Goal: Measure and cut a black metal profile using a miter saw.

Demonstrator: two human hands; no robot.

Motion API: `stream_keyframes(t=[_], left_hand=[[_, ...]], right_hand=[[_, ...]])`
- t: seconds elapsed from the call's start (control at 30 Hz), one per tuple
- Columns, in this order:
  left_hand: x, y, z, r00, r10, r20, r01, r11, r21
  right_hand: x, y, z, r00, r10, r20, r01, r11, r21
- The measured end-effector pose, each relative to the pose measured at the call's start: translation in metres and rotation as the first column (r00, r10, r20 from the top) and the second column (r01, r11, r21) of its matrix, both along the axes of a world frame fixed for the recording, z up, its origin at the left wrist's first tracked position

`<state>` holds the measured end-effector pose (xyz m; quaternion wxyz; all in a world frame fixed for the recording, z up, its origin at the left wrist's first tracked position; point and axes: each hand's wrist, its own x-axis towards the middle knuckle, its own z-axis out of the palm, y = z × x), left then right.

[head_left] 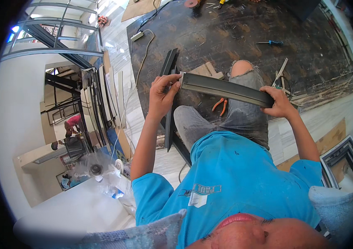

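Observation:
A dark grey metal frame profile (224, 90), long and channelled, spans between my two hands above my knees. At its left end, my left hand (163, 93) pinches the edge, where a small pale piece (181, 77) shows at the cut end. My right hand (280, 101) is closed round the other end, with the thumb below and the fingers over the top. Beyond and under the profile lie pliers with orange handles (225, 108), next to my leg. More dark profiles (169, 128) stand or lean beside my left knee.
A worn dark board (238, 25) spreads ahead, with a blue-handled screwdriver (275, 42) and wood offcuts (204, 71) on it. A pale cable (143, 60) runs along its left side. Long strips (95, 97) lean at the left. Another person (73, 123) bends farther off. A frame (348, 162) stands at right.

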<state>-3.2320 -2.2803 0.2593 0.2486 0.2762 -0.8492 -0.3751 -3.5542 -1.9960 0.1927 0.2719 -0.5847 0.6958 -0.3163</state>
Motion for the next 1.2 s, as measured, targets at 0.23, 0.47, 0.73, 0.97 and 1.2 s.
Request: stream_keyframes(t=[0.23, 0.47, 0.73, 0.97, 1.2], left_hand=[[-0.001, 0.005, 0.020, 0.989, -0.102, 0.111, 0.131, 0.945, -0.300], [0.011, -0.001, -0.002, 0.977, -0.107, 0.185, 0.143, 0.970, -0.194], [0.010, -0.012, -0.021, 0.958, -0.261, 0.121, 0.157, 0.827, 0.541], [-0.015, -0.029, -0.068, 0.877, -0.472, 0.095, 0.386, 0.808, 0.445], [-0.070, -0.024, -0.247, 0.951, -0.055, 0.304, -0.137, 0.807, 0.575]], right_hand=[[-0.007, -0.002, -0.005, 0.997, 0.067, 0.038, -0.068, 0.997, 0.023], [-0.004, -0.004, -0.010, 0.989, 0.092, 0.113, -0.098, 0.994, 0.048], [-0.010, -0.001, -0.015, 0.997, 0.075, 0.030, -0.077, 0.994, 0.077], [0.001, 0.028, -0.009, 0.999, -0.003, -0.046, 0.013, 0.979, 0.203], [0.044, 0.068, -0.005, 0.908, -0.386, 0.166, 0.313, 0.885, 0.345]])
